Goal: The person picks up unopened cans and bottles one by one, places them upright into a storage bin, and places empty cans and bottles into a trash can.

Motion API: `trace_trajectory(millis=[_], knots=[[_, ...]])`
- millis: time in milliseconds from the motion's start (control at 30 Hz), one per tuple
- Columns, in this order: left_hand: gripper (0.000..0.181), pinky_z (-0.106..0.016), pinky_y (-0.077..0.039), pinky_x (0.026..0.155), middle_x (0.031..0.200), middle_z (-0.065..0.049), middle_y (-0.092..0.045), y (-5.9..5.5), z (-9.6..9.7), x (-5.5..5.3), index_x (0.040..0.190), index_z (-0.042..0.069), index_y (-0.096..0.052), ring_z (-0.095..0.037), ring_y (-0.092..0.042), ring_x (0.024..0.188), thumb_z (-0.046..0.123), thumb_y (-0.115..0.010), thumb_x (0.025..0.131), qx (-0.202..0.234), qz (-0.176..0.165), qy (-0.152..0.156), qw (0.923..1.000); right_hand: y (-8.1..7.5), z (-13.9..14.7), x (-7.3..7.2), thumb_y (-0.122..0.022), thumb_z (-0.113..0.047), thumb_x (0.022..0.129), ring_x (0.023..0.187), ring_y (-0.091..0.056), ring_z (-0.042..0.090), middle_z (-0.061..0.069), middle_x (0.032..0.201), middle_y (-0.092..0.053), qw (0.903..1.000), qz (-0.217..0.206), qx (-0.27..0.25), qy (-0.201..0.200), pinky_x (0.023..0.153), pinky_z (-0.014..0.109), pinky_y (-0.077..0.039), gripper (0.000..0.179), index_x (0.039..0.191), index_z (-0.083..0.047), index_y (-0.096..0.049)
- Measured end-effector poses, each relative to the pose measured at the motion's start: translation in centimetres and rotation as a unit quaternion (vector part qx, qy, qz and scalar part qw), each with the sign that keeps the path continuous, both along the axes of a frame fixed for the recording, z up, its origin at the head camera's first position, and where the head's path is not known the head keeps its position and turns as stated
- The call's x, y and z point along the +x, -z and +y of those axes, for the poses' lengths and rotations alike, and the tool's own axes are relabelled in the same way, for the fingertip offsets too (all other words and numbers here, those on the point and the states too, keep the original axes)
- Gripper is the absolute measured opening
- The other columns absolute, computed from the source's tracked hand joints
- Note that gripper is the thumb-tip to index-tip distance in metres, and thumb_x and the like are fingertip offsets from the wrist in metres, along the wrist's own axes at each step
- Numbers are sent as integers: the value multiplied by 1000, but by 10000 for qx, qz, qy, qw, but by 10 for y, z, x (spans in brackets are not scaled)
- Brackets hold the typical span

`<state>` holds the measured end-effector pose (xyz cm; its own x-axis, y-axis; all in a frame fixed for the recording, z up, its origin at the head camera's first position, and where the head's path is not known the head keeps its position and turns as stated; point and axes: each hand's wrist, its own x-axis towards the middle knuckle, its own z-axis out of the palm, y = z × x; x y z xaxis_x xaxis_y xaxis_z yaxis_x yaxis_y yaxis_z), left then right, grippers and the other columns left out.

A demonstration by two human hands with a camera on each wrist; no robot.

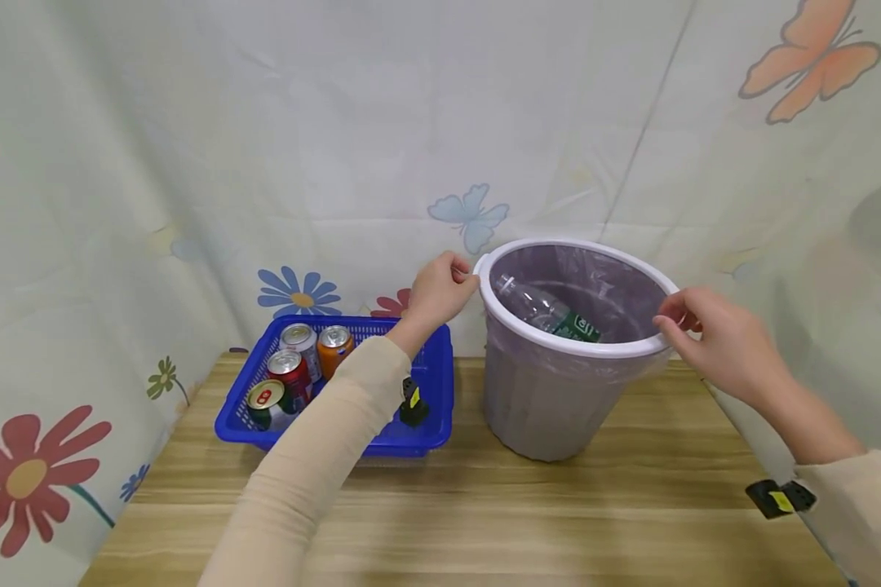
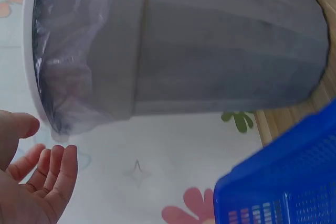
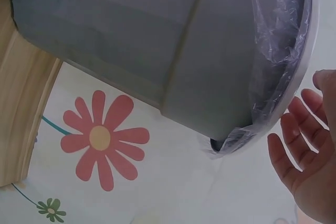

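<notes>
A grey trash can (image 1: 551,408) with a white rim ring (image 1: 595,349) and a clear liner (image 2: 68,72) stands on the wooden table. Inside it lies a clear plastic bottle (image 1: 539,310) with a green label. My left hand (image 1: 442,289) is beside the rim's left side, fingers loosely bent; the left wrist view shows a gap between thumb and fingertips. At the rim's right side is my right hand (image 1: 727,338), its thumb and fingers apart in the right wrist view (image 3: 310,145). Neither hand visibly grips the rim; whether fingertips touch it I cannot tell.
Left of the can sits a blue basket (image 1: 444,391) with several drink cans, among them an orange can (image 1: 334,350) and a red can (image 1: 290,377). My left forearm crosses over it. A flowered curtain (image 1: 338,163) hangs behind the table (image 1: 440,522).
</notes>
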<state>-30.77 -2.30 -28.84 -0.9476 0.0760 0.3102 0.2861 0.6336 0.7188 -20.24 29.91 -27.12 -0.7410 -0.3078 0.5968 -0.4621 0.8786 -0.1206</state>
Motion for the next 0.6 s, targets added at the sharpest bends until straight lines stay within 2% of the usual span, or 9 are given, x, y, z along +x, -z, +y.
trace_trajectory(millis=[167, 267, 433, 600], knots=[[18, -31, -48, 70, 90, -1, -61, 9, -18, 5, 96, 13, -58, -17, -56, 83, 27, -59, 85, -454, 199, 57, 9988, 8, 5, 6, -67, -3, 78, 71, -51, 11, 2, 78, -58, 9994, 296, -194, -46, 63, 11, -39, 15, 89, -5, -58], [17, -31, -48, 70, 89, -1, -61, 16, -32, 11, 94, 13, -58, -16, -56, 81, 27, -59, 85, -670, 281, 154, 9972, 14, 10, 9, -68, 0, 75, 69, -48, 6, 2, 76, -56, 9985, 457, -290, -42, 62, 7, -37, 16, 87, -4, -56], [17, -30, -49, 70, 88, -4, -61, 30, -57, 25, 93, 9, -59, -17, -57, 78, 23, -62, 85, -836, 413, 456, 9946, 25, 21, 18, -68, -1, 76, 69, -43, -6, 3, 74, -54, 9981, 324, -508, 129, 60, 4, -36, 16, 86, -4, -55], [18, -30, -51, 70, 89, -4, -62, 45, -84, 44, 97, 8, -60, -17, -56, 77, 22, -62, 86, -923, 253, 544, 9939, 41, 31, 27, -68, 0, 78, 72, -40, -12, 1, 74, -54, 9986, 180, -479, 118, 60, 4, -38, 16, 85, -6, -55]])
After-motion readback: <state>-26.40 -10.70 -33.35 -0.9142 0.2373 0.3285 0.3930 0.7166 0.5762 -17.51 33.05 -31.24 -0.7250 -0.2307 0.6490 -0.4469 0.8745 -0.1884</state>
